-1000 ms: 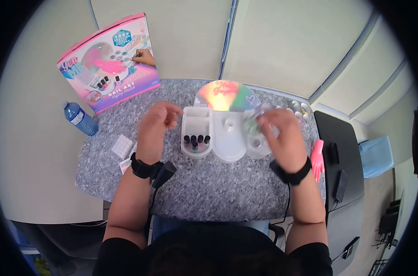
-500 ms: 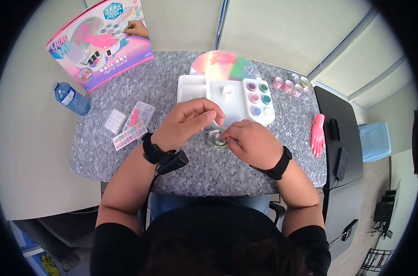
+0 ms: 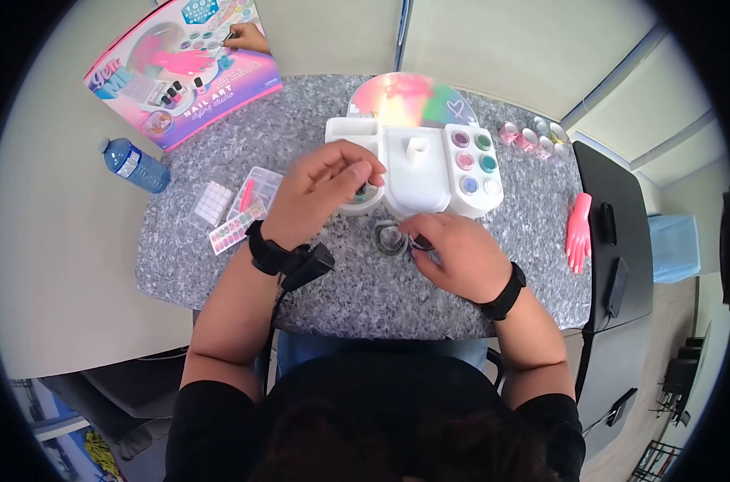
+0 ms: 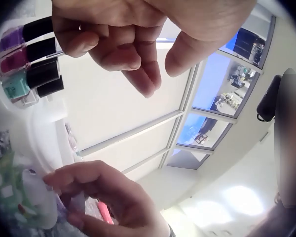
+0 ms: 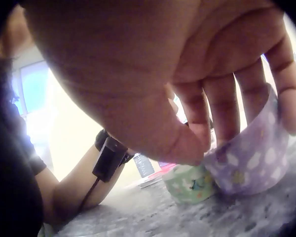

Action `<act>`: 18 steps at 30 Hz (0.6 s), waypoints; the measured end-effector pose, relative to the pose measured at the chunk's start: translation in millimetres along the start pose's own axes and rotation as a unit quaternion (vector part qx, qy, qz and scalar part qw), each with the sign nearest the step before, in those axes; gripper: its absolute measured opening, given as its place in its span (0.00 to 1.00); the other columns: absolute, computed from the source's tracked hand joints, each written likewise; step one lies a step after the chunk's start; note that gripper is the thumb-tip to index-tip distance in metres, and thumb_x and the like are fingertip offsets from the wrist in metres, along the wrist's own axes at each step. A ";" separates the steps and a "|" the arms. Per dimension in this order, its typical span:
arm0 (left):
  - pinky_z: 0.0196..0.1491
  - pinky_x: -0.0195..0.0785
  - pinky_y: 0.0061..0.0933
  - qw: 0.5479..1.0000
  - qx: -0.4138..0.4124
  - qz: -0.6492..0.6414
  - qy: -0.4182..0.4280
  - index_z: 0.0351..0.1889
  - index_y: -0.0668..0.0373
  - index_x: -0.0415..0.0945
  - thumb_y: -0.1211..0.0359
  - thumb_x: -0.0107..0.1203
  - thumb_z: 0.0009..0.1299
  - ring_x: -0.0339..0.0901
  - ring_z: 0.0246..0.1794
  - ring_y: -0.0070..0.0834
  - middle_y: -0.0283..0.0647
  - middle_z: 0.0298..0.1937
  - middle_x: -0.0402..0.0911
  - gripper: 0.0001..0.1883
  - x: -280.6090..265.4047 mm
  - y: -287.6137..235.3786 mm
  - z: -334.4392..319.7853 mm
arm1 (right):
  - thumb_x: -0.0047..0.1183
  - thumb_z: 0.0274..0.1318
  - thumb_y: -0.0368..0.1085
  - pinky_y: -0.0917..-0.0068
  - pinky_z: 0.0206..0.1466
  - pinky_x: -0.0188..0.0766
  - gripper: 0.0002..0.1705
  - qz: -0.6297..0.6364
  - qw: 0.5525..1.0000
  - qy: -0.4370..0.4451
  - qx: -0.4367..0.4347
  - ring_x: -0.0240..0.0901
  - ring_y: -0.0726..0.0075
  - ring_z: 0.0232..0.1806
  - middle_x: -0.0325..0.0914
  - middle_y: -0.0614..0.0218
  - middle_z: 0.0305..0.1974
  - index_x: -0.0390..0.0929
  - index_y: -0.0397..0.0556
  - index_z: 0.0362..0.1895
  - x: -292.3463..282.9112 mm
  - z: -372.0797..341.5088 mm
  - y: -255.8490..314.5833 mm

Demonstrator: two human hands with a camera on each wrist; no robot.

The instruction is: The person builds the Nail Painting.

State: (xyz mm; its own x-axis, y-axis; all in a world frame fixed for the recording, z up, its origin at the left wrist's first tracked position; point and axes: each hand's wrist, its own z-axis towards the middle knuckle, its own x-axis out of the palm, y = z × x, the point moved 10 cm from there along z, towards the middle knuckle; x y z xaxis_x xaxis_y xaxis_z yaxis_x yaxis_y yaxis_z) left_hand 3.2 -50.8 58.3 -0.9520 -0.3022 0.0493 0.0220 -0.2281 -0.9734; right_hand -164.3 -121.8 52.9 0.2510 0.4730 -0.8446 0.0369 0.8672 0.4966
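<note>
My right hand (image 3: 465,257) is low over the table in front of the white tray. It grips a purple patterned roll of tape (image 5: 251,158) between thumb and fingers, the roll's rim tucked against the fingers. Right beside it on the table stands a green patterned roll (image 5: 190,185). My left hand (image 3: 321,181) hovers over the left side of the white tray (image 3: 417,201), fingers loosely bent and holding nothing. Beneath it are black-capped nail polish bottles (image 4: 42,74), mostly hidden by the hand in the head view.
Glitter pots (image 3: 465,161) fill the tray's right section. More tape rolls (image 3: 526,140) stand at the back right, near a pink model hand (image 3: 578,233). On the left are a water bottle (image 3: 136,165), a nail sticker sheet (image 3: 236,228), a clear case (image 3: 261,181) and the box (image 3: 180,72).
My right hand came from the tray's right side down to the table before it, bringing a greenish thing, which uncovered the glitter pots. The left hand moved in over the tray's left part.
</note>
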 end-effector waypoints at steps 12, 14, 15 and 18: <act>0.47 0.65 0.23 0.925 0.115 0.336 -0.135 0.47 0.58 0.88 0.69 0.66 0.76 0.76 0.41 0.18 0.31 0.45 0.89 0.06 -38.3 -34.9 0.5 | 0.60 0.62 0.29 0.49 0.47 0.80 0.16 -0.065 0.996 -0.063 -0.006 0.84 0.43 0.43 0.85 0.58 0.38 0.78 0.55 0.54 -17.4 -1.9 1.2; 0.48 0.65 0.24 0.924 0.119 0.342 -0.123 0.47 0.58 0.88 0.68 0.67 0.76 0.76 0.40 0.19 0.31 0.46 0.90 0.06 -31.5 -33.7 -0.9 | 0.60 0.62 0.29 0.51 0.47 0.80 0.16 -0.048 0.995 -0.088 -0.023 0.84 0.45 0.43 0.84 0.59 0.38 0.80 0.55 0.53 -28.2 -3.4 6.1; 0.47 0.67 0.25 0.924 0.150 0.331 -0.116 0.46 0.57 0.89 0.68 0.69 0.74 0.76 0.41 0.19 0.31 0.45 0.90 0.06 -23.6 -38.6 -2.9 | 0.60 0.62 0.29 0.51 0.47 0.80 0.16 -0.045 0.994 -0.098 -0.021 0.84 0.45 0.43 0.84 0.59 0.38 0.80 0.55 0.53 -31.5 -4.4 6.7; 0.49 0.71 0.27 0.958 0.169 0.228 -0.052 0.47 0.55 0.90 0.69 0.74 0.68 0.81 0.46 0.23 0.35 0.54 0.90 0.11 -0.4 -39.9 -5.8 | 0.63 0.58 0.27 0.55 0.50 0.79 0.22 0.004 0.983 -0.154 -0.103 0.84 0.50 0.45 0.86 0.65 0.42 0.82 0.56 0.57 -38.6 -3.5 19.2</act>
State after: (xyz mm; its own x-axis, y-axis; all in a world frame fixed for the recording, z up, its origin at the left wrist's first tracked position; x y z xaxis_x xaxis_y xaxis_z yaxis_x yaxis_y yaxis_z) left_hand 0.9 -36.1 95.9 -0.7850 -0.5278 -0.3242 0.5420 -0.3320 -0.7720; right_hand -176.6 -122.8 94.3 0.5321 0.4381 -0.7246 -0.1543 0.8916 0.4257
